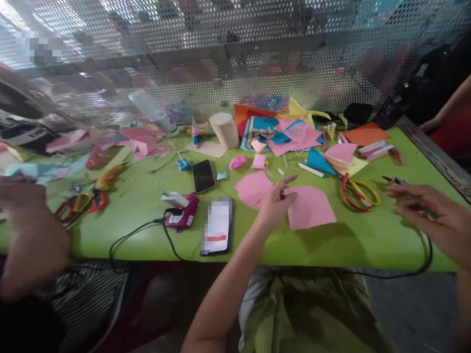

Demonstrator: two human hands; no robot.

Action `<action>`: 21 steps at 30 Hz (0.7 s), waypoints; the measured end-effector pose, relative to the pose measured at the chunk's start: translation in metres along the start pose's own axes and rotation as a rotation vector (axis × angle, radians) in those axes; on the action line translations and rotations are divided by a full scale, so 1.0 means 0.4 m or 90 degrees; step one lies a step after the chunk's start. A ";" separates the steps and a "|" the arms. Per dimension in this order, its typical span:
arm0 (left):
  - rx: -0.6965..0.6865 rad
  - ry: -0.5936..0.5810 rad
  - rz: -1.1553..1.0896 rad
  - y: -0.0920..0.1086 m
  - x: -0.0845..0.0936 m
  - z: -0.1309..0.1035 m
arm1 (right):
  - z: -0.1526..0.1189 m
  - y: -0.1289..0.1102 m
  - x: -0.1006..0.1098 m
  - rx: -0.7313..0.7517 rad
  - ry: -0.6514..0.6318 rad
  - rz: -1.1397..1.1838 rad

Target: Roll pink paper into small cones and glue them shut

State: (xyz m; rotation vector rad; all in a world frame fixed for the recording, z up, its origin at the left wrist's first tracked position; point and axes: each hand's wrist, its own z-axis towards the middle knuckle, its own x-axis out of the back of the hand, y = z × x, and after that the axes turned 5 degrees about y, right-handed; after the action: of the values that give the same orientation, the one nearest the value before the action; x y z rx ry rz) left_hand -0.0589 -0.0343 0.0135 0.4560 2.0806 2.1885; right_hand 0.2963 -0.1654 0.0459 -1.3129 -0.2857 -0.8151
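My left hand (277,200) is over the green table with its index finger stretched out. Its thumb and lower fingers pinch the left edge of a cut pink paper piece (312,208) with a rounded top. A second pink paper piece (253,189) lies just behind that hand. At the right, my right hand (434,211) is raised and blurred, its fingers bent together. A small dark pointed object (395,180) shows at its fingertips, its kind unclear. Scissors with red and yellow handles (358,193) lie between my hands, their blades partly under blue paper (317,159).
A phone with a lit screen (217,225), a dark phone (203,176) and a magenta box with cables (184,213) lie left of my hands. Paper sheets (294,137) and a cylinder (224,130) stand behind. Another person's arm (35,235) is at the left.
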 end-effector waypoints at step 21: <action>0.202 -0.127 -0.373 -0.027 -0.052 0.028 | 0.089 -0.086 -0.301 0.074 -0.034 0.327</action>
State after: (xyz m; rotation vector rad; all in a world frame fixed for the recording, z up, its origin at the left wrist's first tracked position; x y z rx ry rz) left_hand -0.0374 -0.0284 0.0000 0.0574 2.1063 1.4403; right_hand 0.1980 -0.0890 0.0069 -1.2246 -0.0307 -0.3248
